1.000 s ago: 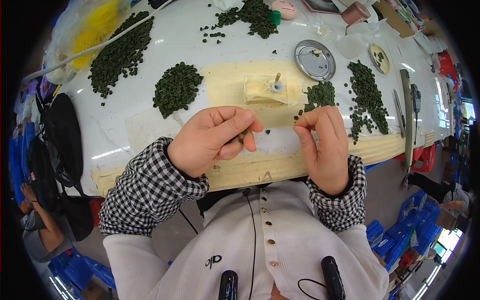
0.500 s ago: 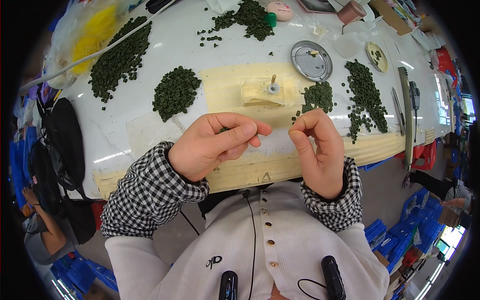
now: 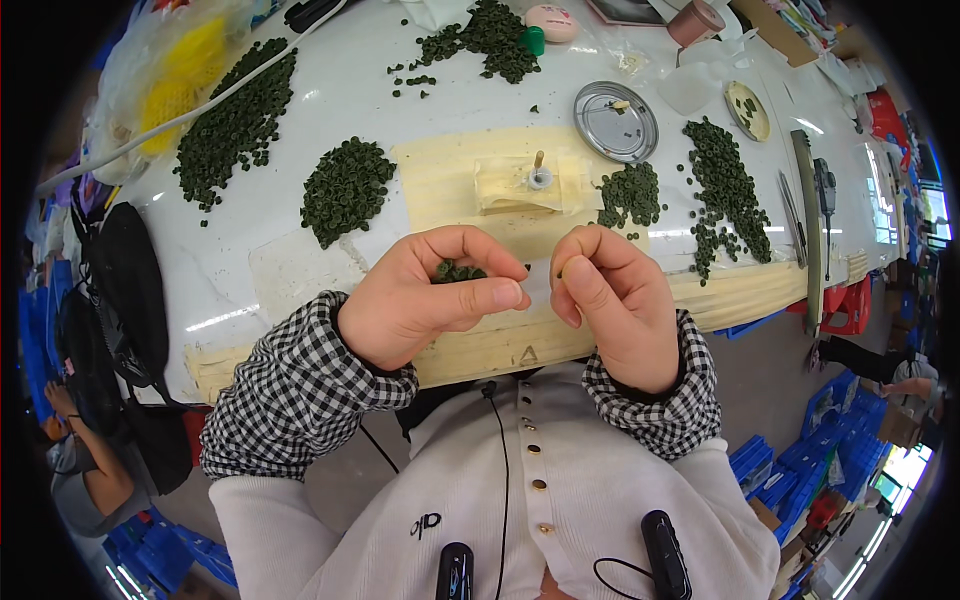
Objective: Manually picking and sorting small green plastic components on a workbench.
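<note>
Several small dark green round pieces [image 3: 458, 271] lie in the curled fingers of my left hand [image 3: 405, 300]. At its fingertips a tiny dark bit shows, too small to name. Close by on the right, the thumb and forefinger of my right hand [image 3: 625, 318] are pressed together; what they hold, if anything, is hidden. Both hands hover over the table's near edge, fingertips apart. Beyond them stands a tape-covered block [image 3: 500, 190] with a short upright peg [image 3: 539, 162] in a pale collar. A small heap of green pieces [image 3: 628, 193] lies right of the block.
More green heaps lie at left [image 3: 345, 190], far left [image 3: 235, 120], back [image 3: 505, 40] and right [image 3: 728, 190]. A round metal lid [image 3: 615, 145] and a cream dish [image 3: 747, 118] sit beyond. Tweezers [image 3: 791, 210] lie near a long bar [image 3: 808, 230]. A white cable [image 3: 190, 108] crosses the left.
My right hand has moved left, toward my left hand, and its fingers have curled in more. My left hand has turned, so more green pieces show in it.
</note>
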Motion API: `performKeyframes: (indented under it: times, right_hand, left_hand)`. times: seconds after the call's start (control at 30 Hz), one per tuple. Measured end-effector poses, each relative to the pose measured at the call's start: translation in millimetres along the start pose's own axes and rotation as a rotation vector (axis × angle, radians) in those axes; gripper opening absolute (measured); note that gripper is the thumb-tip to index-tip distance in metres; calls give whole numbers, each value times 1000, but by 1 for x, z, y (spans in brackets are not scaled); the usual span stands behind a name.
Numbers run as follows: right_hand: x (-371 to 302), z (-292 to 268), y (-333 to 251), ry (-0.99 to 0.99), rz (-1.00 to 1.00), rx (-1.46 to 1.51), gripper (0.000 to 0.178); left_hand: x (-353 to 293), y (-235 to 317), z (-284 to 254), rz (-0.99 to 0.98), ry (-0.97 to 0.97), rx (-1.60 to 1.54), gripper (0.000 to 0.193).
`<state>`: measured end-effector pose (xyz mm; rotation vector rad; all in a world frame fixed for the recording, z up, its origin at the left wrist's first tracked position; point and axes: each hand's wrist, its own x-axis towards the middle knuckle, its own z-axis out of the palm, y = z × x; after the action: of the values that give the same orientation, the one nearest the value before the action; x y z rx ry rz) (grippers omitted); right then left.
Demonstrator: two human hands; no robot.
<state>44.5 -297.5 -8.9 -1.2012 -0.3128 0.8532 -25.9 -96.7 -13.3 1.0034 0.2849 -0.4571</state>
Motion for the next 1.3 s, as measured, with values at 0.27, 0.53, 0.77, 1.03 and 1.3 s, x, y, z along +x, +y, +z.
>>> performKeyframes:
  times: [0.27,0.53,0.77,1.03,1.3]
  right_hand:
    - [2,6,4,43,-60,-83,11]
    - [10,12,16,130,-357,-354,8]
    - [13,14,17,207,-500,-605,7]
    - [12,15,15,195,-621,-687,9]
    - [10,13,11,112,-824,-901,24]
  left_hand:
    - [2,-3,-3,39,-37,-140,16]
    - [2,-3,-1,63,-12,-150,16]
    - [2,-8,-3,85,33,-134,14]
    - [2,-10,-5,122,-32,-249,12]
    - [3,-9,-4,134,-74,-313,10]
